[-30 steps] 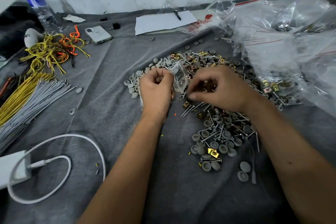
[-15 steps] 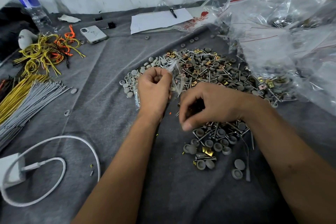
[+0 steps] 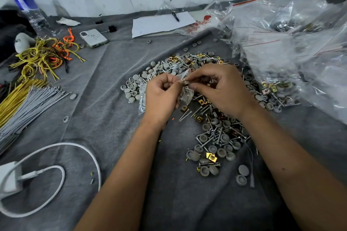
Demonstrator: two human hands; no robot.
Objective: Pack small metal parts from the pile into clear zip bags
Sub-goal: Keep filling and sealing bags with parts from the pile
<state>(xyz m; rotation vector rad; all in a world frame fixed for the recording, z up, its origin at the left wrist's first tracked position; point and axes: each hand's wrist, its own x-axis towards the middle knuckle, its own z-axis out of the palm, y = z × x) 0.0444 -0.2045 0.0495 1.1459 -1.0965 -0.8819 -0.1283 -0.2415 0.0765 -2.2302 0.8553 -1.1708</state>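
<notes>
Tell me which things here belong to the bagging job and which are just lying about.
In use:
left hand gripping small clear zip bag
right hand pinching small metal part
pile of screws, grey caps and brass clips
heap of clear bags

Lying about:
white phone
white charger cable
yellow wire bundle
plastic water bottle

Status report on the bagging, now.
Left hand grips clear zip bag, mouth up. Right hand pinches small parts at bag opening. Pile beneath both hands; nothing blocking.
</notes>
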